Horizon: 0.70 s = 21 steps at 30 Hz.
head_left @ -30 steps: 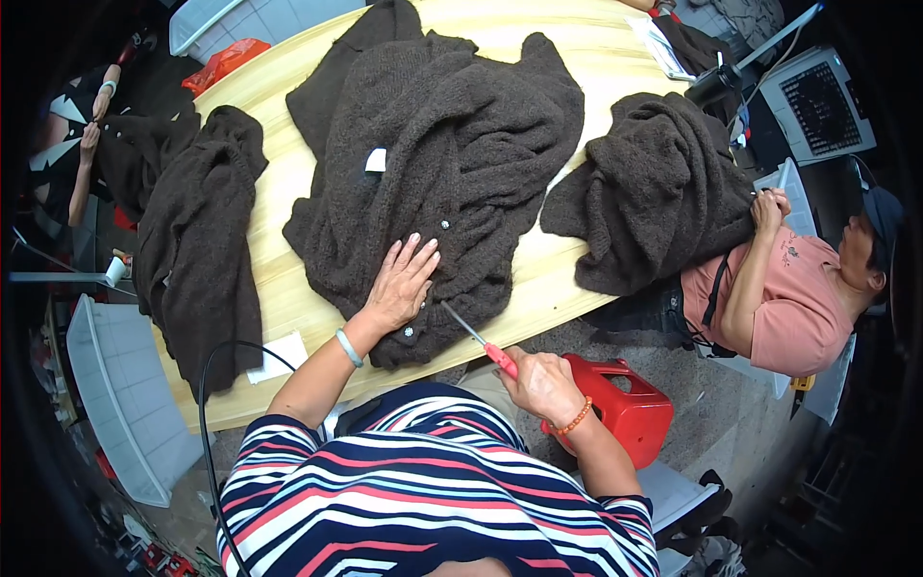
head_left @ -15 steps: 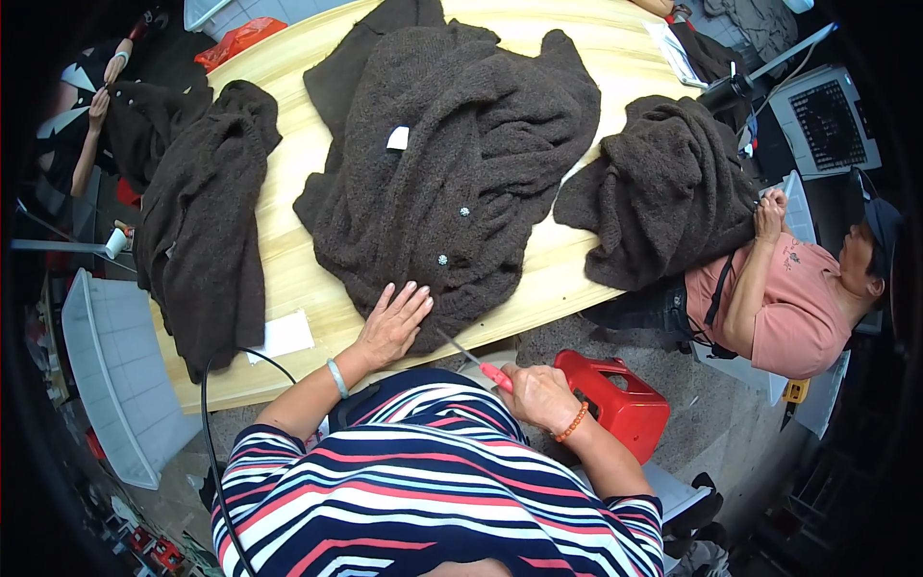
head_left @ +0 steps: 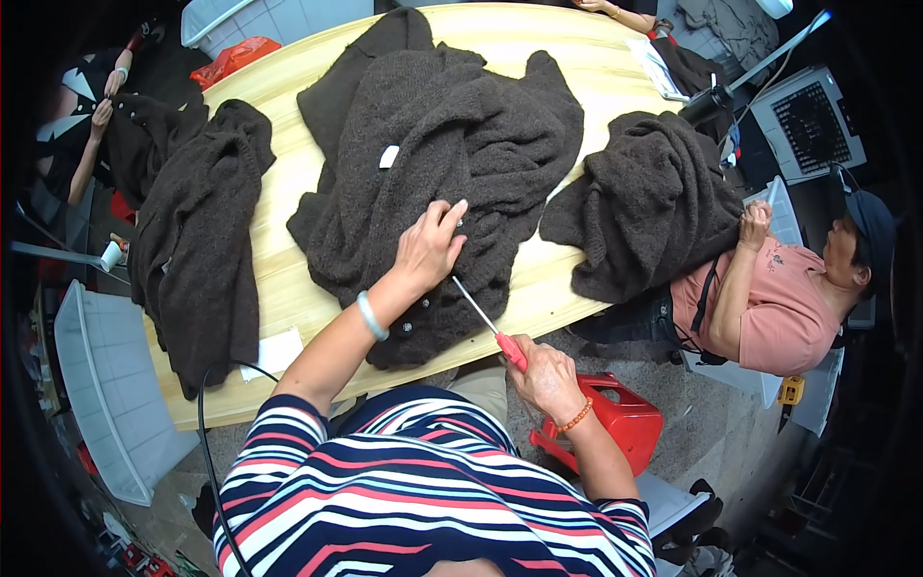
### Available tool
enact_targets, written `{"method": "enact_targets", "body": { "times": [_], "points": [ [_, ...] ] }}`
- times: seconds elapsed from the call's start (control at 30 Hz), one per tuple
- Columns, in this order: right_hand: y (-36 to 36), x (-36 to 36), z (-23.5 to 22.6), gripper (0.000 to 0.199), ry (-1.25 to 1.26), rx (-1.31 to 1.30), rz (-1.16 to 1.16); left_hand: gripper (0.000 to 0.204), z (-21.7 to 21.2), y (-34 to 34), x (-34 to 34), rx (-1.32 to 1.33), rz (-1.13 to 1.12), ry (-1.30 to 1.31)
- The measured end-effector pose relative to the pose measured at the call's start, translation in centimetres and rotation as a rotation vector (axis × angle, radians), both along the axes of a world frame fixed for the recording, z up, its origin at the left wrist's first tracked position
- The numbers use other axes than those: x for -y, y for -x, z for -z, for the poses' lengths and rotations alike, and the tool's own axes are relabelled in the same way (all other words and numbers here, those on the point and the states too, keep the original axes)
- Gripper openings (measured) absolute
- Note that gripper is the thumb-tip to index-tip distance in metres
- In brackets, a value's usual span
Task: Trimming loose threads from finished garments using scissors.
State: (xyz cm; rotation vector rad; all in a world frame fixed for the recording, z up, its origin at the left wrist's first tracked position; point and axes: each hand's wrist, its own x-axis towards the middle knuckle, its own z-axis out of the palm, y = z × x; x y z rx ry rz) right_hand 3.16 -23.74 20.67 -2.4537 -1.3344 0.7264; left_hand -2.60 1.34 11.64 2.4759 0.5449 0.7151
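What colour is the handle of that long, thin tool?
The handle is pinkish red, clearest in the head view.

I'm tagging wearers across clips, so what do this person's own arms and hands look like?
Both the left hand and right hand are ungloved. A pale, smooth bangle circles the left wrist; an orange beaded bracelet circles the right. The short sleeves are striped in navy, white and coral red, leaving the forearms bare.
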Motion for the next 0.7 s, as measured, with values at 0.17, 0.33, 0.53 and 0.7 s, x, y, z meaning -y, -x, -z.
{"method": "enact_targets", "body": {
  "times": [0.17, 0.33, 0.53, 0.7],
  "points": [
    [-1.2, -0.5, -0.2, 0.021, 0.021, 0.023, 0.03, 0.023, 6.5, -1.7, -3.1, -0.137, 0.01, 0.022],
    [-2.4, -2.0, -0.8, 0.02, 0.014, 0.04, 0.069, 0.007, 7.4, 0.2, -4.2, 0.069, -0.029, 0.682],
    [-3.4, -4.8, -0.3, 0.019, 0.075, 0.045, -0.114, 0.006, 8.1, 1.3, -5.5, 0.161, 0.016, 0.964],
    [-2.9, -3.6, -0.2, 0.023, 0.06, 0.035, -0.224, 0.015, 6.2, 1.9, -4.3, 0.169, 0.118, 0.403]
  ]
}}
